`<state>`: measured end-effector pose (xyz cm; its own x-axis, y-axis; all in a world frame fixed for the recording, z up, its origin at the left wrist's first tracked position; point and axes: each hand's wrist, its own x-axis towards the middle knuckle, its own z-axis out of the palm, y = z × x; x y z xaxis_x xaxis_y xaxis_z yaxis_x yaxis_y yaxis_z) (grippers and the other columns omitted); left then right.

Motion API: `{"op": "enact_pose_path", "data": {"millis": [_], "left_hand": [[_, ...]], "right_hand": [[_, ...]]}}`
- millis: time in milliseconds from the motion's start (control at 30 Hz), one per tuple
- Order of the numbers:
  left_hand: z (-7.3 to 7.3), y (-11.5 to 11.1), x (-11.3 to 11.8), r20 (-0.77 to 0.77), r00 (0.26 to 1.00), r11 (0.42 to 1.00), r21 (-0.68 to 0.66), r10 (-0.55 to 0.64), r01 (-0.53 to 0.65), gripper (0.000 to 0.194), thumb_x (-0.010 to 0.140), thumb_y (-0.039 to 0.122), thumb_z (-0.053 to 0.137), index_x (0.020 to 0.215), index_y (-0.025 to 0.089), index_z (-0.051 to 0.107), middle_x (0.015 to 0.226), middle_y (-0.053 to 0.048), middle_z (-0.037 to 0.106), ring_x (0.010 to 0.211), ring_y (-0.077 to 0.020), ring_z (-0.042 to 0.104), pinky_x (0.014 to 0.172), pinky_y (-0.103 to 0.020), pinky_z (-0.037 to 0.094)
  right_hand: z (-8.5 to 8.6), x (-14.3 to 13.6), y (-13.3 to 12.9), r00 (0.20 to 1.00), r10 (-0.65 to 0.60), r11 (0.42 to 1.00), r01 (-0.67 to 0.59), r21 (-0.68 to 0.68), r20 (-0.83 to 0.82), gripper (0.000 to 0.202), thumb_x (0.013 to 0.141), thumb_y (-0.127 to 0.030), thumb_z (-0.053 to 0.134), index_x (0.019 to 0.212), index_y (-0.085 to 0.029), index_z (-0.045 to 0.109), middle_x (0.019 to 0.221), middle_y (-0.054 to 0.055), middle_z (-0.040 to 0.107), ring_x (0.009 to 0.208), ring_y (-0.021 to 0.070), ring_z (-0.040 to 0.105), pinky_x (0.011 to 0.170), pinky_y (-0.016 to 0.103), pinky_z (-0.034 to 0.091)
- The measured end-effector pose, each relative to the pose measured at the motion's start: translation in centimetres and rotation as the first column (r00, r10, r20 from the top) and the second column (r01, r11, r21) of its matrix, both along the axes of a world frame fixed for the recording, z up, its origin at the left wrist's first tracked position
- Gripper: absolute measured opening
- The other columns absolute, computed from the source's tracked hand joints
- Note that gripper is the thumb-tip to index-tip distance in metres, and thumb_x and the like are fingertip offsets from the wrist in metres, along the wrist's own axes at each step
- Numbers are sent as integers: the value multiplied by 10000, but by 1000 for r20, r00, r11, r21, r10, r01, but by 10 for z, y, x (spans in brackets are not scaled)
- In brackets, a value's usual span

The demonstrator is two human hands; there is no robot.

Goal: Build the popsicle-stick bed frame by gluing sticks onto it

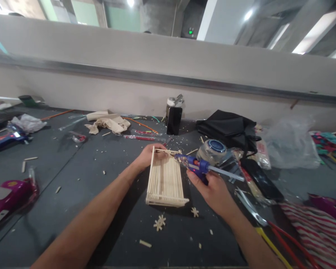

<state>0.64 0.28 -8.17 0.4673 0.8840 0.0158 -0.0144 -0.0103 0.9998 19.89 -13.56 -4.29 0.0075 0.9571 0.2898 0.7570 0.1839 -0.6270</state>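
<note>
A small frame of pale wooden sticks (168, 179), laid side by side with raised bars at both ends, sits in the middle of the dark table. At its far left corner my left hand (150, 155) grips it; some fingers are hidden behind the sticks. My right hand (212, 188) is wrapped round a blue hot glue gun (197, 164), with a clear glue stick out of its back. The gun's nozzle is at the frame's far right corner; whether it touches is unclear. Two joined star-shaped stick pieces (159, 223) and a single one (195, 212) lie nearer me.
A phone (174, 120) leans on a bottle behind the frame. To the right are a clear jar (212, 151), a black bag (226, 129), another phone (261, 179) and pliers (252, 207). Purple tool (14, 196) lies left; stick scraps are scattered about.
</note>
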Motion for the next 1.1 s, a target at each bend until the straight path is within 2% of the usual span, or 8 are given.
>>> {"op": "enact_pose_path", "data": {"millis": [200,367,467,767,967,1100], "left_hand": [[-1,0,0,8,1000,1000,10,-4,4,267,608,309,757,762,123,643,631,6,600,557,-90,513,548,-218,376],[0,-1,0,-62,998,998,67,15,-11,243,632,300,733,772,119,652,632,3,596,563,-91,508,551,-217,378],[0,0,-1,-72,997,997,83,7,-1,252,627,300,734,783,119,657,649,-2,609,577,-97,519,559,-218,384],[2,0,-3,-138,990,989,142,-11,31,253,660,324,715,800,121,663,662,-5,606,589,-100,511,559,-224,373],[3,0,-3,-131,991,988,154,-1,21,239,709,342,677,807,124,678,654,-8,604,600,-104,511,577,-235,376],[1,2,-1,-121,990,965,260,66,-33,187,711,300,666,784,129,683,724,-31,631,662,-122,539,615,-243,400]], "right_hand": [[-10,-1,4,998,-26,999,24,26,55,417,869,-501,466,1021,-163,659,1051,120,702,1048,285,624,925,420,463],[-22,-2,6,995,-62,998,61,18,76,475,876,-504,450,1128,-142,628,1100,136,685,1072,294,614,916,430,472],[-26,-3,10,994,-66,997,62,42,88,480,880,-493,448,1129,-126,629,1086,146,687,1067,295,616,916,426,473],[-29,-3,9,995,-65,994,58,94,75,398,880,-470,465,1028,-159,664,1008,114,708,989,266,647,862,383,502],[-30,-2,9,996,-56,994,48,100,76,391,885,-465,466,1038,-158,654,1011,110,704,988,256,643,860,370,499],[-30,-2,7,996,-58,995,53,80,66,397,882,-476,468,1049,-162,645,999,107,706,985,265,640,862,391,495]]}}
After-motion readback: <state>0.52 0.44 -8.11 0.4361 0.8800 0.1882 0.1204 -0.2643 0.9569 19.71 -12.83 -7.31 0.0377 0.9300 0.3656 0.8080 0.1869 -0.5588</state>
